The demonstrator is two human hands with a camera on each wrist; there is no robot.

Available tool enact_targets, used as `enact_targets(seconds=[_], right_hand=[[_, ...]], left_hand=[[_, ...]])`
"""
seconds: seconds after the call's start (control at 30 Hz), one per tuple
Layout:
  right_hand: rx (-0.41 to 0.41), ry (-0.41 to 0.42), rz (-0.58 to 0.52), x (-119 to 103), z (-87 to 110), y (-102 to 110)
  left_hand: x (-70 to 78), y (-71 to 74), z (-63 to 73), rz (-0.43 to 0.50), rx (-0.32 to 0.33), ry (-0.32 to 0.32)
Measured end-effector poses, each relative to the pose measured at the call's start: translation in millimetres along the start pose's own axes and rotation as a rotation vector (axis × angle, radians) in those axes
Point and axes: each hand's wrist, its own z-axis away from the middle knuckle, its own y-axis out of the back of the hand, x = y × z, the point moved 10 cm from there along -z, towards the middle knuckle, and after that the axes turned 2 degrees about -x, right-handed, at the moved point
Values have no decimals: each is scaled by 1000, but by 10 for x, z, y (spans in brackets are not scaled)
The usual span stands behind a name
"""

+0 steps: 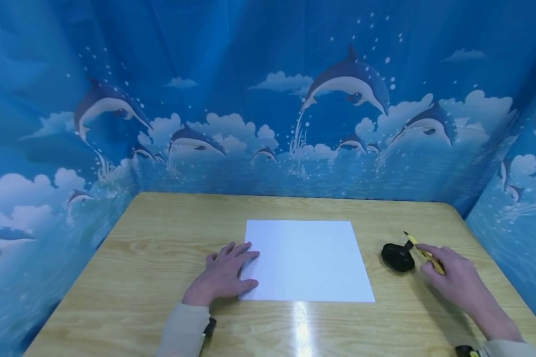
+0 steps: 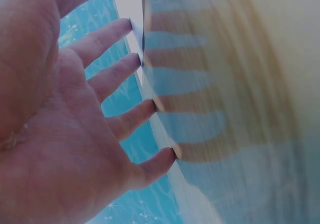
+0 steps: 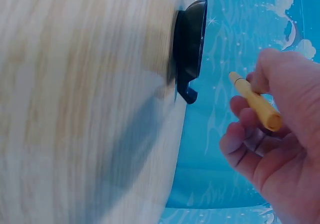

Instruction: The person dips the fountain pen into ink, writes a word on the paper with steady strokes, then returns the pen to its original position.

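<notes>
My left hand (image 1: 223,274) lies with fingers spread over the left edge of a white sheet of paper (image 1: 308,263) on the table. In the left wrist view its fingertips (image 2: 165,156) press down at the surface, which mirrors them. Off to the right, my right hand (image 1: 457,277) pinches a yellow pen (image 1: 433,264) between thumb and fingers, above the table. The pen's dark pointed tip aims up and away. Close by its front end, a round black stand (image 1: 397,258) with a short angled stub (image 3: 186,91) rests on the wood.
The pale wooden table (image 1: 161,233) has rounded far corners. Blue curtains (image 1: 250,59) printed with dolphins and clouds hang behind it and at both sides. A bright light reflection shows on the wood in front of the paper.
</notes>
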Motion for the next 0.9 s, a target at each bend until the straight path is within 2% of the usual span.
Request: enact_targets(seconds=[0.1,0.53,0.67,0.9], right_hand=[[52,15,-8,-59,3,42],[133,-16,-70,-88,26,99],[152,-4,-103,-89,48,113],[134,-7,-120,-65,71,60]], left_hand=[[3,7,-1,1,2,-1],[6,6,13,19,1,-6],[5,5,22,25,0,-2],[-6,-6,20,30,-7,0]])
